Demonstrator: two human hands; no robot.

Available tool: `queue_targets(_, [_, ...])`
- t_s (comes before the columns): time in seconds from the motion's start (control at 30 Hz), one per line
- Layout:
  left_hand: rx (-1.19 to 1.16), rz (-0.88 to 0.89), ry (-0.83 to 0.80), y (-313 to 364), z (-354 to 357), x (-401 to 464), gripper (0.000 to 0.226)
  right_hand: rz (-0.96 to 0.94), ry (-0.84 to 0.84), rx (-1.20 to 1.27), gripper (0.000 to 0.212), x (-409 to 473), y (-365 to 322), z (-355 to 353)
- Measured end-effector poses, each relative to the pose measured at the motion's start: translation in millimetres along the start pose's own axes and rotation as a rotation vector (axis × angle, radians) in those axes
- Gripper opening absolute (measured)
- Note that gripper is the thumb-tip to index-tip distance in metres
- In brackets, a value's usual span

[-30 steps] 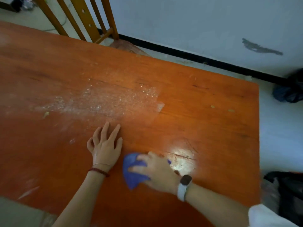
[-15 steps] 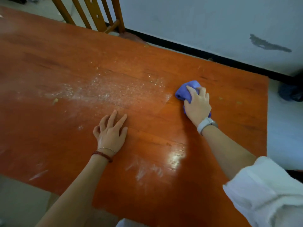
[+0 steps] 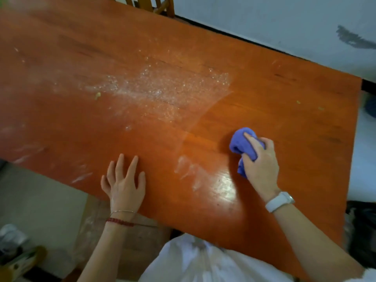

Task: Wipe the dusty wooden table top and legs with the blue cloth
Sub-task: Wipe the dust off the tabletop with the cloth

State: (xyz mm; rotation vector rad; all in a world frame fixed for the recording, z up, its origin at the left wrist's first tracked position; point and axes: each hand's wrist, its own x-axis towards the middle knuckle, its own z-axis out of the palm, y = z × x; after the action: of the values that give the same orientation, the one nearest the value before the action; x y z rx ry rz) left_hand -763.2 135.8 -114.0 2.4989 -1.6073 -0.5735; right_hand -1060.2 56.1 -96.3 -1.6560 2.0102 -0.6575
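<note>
Orange-brown wood is filling most of what I am seeing: the table top (image 3: 264, 94), glossy on the right part and shining under my right arm. I am gripping the blue cloth (image 3: 241, 142) in my right hand (image 3: 259, 161), fingers curled round the bunched fabric and pressing it down on the wood, to the right of the middle and near the front edge. My left hand (image 3: 125, 184) is lying flat on the top close to that same edge, fingers spread and straight, grasping nothing. White dust (image 3: 160, 88) is covering a wide patch in the middle of the top, well apart from the cloth, and thin pale smears (image 3: 189, 169) are showing between my two hands.
</note>
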Motion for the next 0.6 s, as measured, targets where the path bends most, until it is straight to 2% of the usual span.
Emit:
queue_targets(0.07, [0.0,-0.041,-0.006,-14.1,-0.9,-6.6,0.055,0.148,0.022,-0.106,0.052,-9.9,1.6,5.2])
queue_targets(0.13, [0.009,-0.022,0.002,-24.9,-3.1,-8.6,0.055,0.116,-0.015,-0.2,0.054,-27.8,-15.2,25.6])
queue_targets(0.27, [-0.01,0.059,0.019,-43.2,-10.6,-2.2,0.049,-0.333,-0.261,-0.212,0.053,-95.7,-76.7,86.3])
queue_targets(0.33, [-0.023,0.067,0.04,-56.6,-15.8,3.0,0.048,-0.581,-0.542,-0.071,0.051,-130.5,-100.9,101.7])
queue_targets(0.37, [-0.002,0.074,0.051,-64.6,-18.2,4.4,0.049,-0.619,-0.688,0.034,0.05,-138.5,-107.8,101.2])
queue_targets(0.4, [0.026,0.078,0.053,-72.6,-20.4,5.1,0.051,-0.607,-0.749,0.128,0.049,-139.7,-110.2,96.7])
queue_targets(0.43, [0.049,0.072,0.043,-79.7,-22.1,5.1,0.052,-0.559,-0.701,0.195,0.048,-134.6,-110.9,89.4])
queue_targets(0.5, [0.068,0.062,0.003,-89.3,-23.1,3.7,0.054,-0.432,-0.483,0.246,0.051,-111.1,-100.9,74.1])
queue_targets(0.6, [0.047,0.071,-0.002,-91.4,-22.3,2.4,0.054,-0.192,-0.187,0.087,0.056,-57.9,-82.3,56.3])
